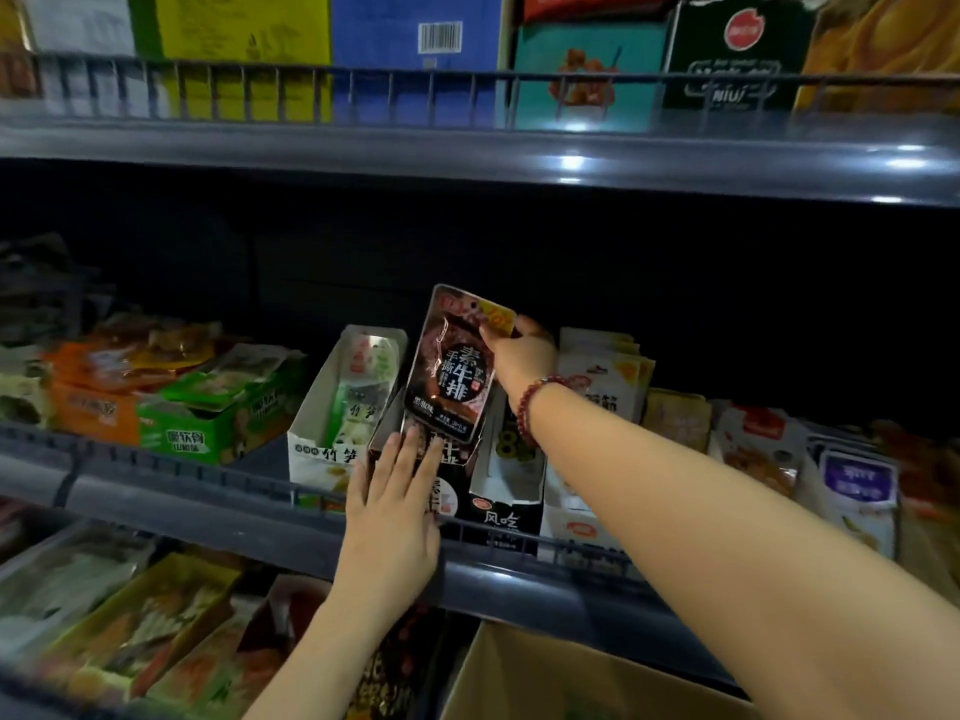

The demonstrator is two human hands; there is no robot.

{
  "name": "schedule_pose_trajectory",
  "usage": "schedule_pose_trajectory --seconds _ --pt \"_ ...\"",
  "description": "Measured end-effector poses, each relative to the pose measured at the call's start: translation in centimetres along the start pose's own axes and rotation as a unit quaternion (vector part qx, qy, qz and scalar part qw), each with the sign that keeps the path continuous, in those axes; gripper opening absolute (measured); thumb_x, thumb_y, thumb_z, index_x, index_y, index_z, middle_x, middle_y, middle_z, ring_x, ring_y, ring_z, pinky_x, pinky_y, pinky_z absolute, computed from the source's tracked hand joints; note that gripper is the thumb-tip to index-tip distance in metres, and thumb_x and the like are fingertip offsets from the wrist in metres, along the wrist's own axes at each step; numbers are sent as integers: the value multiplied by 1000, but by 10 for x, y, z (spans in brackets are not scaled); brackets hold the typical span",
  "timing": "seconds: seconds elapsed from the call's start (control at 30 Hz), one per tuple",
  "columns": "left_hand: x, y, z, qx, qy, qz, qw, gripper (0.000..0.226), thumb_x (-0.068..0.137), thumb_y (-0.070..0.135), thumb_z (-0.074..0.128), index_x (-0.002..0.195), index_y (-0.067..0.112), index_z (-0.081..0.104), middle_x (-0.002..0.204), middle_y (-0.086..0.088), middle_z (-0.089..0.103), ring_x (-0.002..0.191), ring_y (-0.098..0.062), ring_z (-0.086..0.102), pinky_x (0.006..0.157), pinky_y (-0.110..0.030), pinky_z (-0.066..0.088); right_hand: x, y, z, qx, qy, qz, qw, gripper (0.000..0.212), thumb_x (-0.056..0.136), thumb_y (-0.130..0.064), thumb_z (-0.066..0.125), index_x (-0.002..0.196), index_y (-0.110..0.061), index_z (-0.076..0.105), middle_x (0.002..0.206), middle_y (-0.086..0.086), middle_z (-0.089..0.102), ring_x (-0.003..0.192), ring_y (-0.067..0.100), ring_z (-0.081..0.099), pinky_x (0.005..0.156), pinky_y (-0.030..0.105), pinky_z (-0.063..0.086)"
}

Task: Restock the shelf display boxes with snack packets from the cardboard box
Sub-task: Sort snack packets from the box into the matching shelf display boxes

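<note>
Now my right hand [519, 356] pinches a dark glossy snack packet [451, 366] over the dark display box [415, 475]; left hand [395, 511], fingers flat, steadies it. Brown cardboard box [561, 678] remains near; restocking unfinished.

Two hands show: the left hand [395, 506] and the right hand [522, 358]. One dark snack packet [451, 363] is held up. One red bead bracelet [530, 407] is on one wrist. One brown cardboard box [545, 683] sits at the bottom. Three shelves show: a top shelf [467, 148], a middle shelf [182, 504] and a bottom one. On the middle shelf, three open display boxes stand side by side: one white box [324, 449], one dark box [447, 491] and one black and white box [511, 506]. The packets in them are too many and too blurry to count.
</note>
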State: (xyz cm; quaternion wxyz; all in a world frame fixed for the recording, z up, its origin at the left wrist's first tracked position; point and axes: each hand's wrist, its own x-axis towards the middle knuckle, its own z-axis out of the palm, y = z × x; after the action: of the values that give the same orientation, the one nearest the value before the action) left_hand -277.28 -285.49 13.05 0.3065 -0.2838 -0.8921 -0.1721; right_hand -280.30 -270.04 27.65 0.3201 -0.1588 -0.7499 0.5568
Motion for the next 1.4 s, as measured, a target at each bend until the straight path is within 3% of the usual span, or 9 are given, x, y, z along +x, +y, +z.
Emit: schedule_pose_trajectory --seconds 0.2,0.4,0.63,0.8,0.87,0.97,1.1,1.27,1.4 --pt "-2 2 2 13 -4 7 1000 78 68 16 62 143 13 41 146 -15 46 137 -33 39 107 -59 27 -11 31 7 -157 -76 -51 983 20 90 -27 64 104 -14 67 103 2 68 96 18 63 76 26 46" --pt "-1 7 -3 24 -39 -13 999 90 60 12 81 142 9 46 147 -18 44 136 -37 41 105 -61 30 -22 55 4 -133 -90 -33 986 36 86 -21 69 120 -10 62 114 2 66 105 17 61 89 27 47" --pt "-21 30 -25 -32 -46 -22 998 72 71 9 75 139 8 50 147 -17 44 137 -34 41 106 -61 31 -58 44 -36 -103 -96 -36 989 36 89 -20 66 123 -20 53 84 -8 55 78 9 56 77 29 53" --pt "-52 75 -57 -129 -67 -11 989 51 94 15 53 144 20 43 158 -2 27 147 -18 22 119 -40 9 -124 38 -102 -124 -130 -95 979 24 89 -16 64 104 -32 55 87 -10 57 80 7 58 75 27 55" --pt "-67 98 -70 -159 -94 1 983 48 99 22 45 146 25 38 158 5 23 147 -10 17 121 -33 5 -154 40 -131 -143 -148 -105 973 22 88 -15 64 102 -32 58 94 -5 59 80 5 58 70 15 51" --pt "-89 132 -83 -224 -144 12 964 43 98 23 46 141 25 45 149 7 38 139 -8 32 117 -26 21 -197 44 -181 -207 -175 -103 957 20 88 -19 65 104 -31 60 96 -10 60 82 1 58 68 9 48" --pt "-125 171 -85 -293 -263 1 919 34 97 21 51 130 26 55 130 10 52 116 1 46 86 3 26 -245 59 -249 -334 -224 -100 910 18 87 -26 66 98 -38 61 95 -16 56 86 -3 55 74 11 45" --pt "-161 209 -71 -316 -404 -37 858 26 97 22 50 120 30 60 121 10 62 96 -3 60 80 -15 45 -291 87 -324 -423 -226 -74 874 16 89 -36 61 104 -41 60 99 -24 53 97 -6 50 85 15 43" --pt "-171 233 -51 -320 -504 -71 799 16 100 23 48 108 33 59 110 -5 68 73 -15 58 64 -26 44 -316 109 -370 -445 -250 -56 858 13 90 -40 58 101 -46 58 92 -31 54 96 -7 50 89 17 36"
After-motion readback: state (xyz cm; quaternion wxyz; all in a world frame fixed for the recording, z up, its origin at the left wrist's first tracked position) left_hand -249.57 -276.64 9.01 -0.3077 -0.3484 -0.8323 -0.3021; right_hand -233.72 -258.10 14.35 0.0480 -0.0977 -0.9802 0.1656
